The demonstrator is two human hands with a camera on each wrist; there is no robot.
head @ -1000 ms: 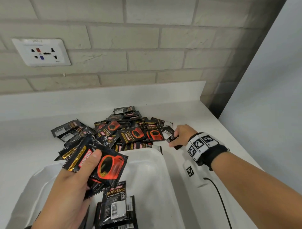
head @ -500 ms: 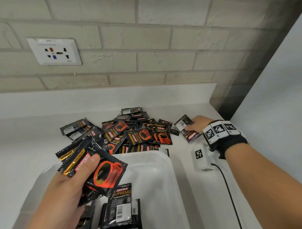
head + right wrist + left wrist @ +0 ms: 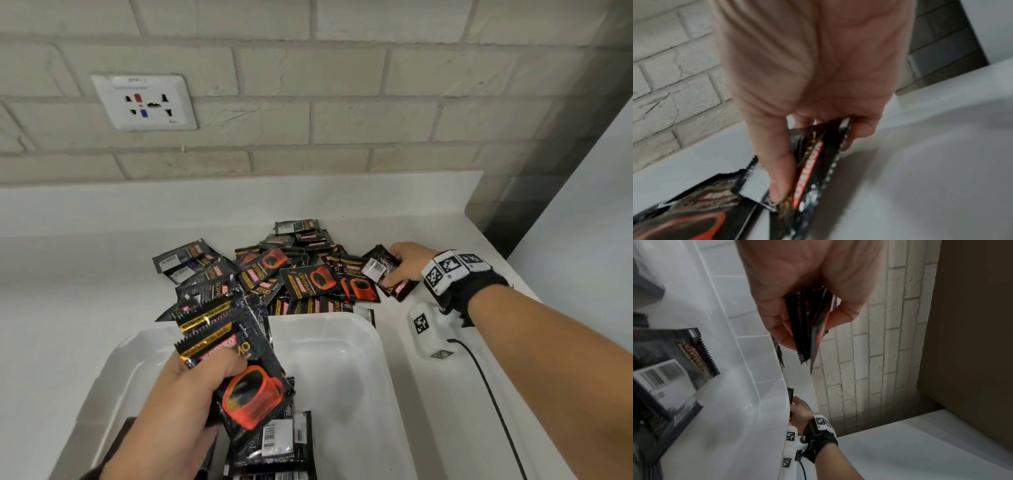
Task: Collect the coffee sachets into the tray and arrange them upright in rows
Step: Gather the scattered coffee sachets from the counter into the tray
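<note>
My left hand [image 3: 191, 387] grips a stack of black coffee sachets [image 3: 236, 356] with a red cup print, held over the white tray [image 3: 359, 377]. Seen from the left wrist, the same stack [image 3: 809, 331] sits edge-on between thumb and fingers. A few sachets [image 3: 277, 442] lie flat at the tray's near end. Behind the tray a loose pile of sachets [image 3: 291, 274] covers the white counter. At the pile's right edge my right hand [image 3: 404, 263] pinches sachets [image 3: 383, 270] just above the counter; the right wrist view shows thumb and fingers closed on them [image 3: 812, 170].
A brick wall with a white socket plate [image 3: 144, 102] stands behind the counter. A small white device [image 3: 431, 329] with a black cable lies right of the tray, under my right wrist. A grey wall panel [image 3: 582, 205] bounds the counter on the right.
My right hand has picked sachets from the pile's right edge and lifted them slightly. The left hand still holds its stack over the tray, shifted a little.
</note>
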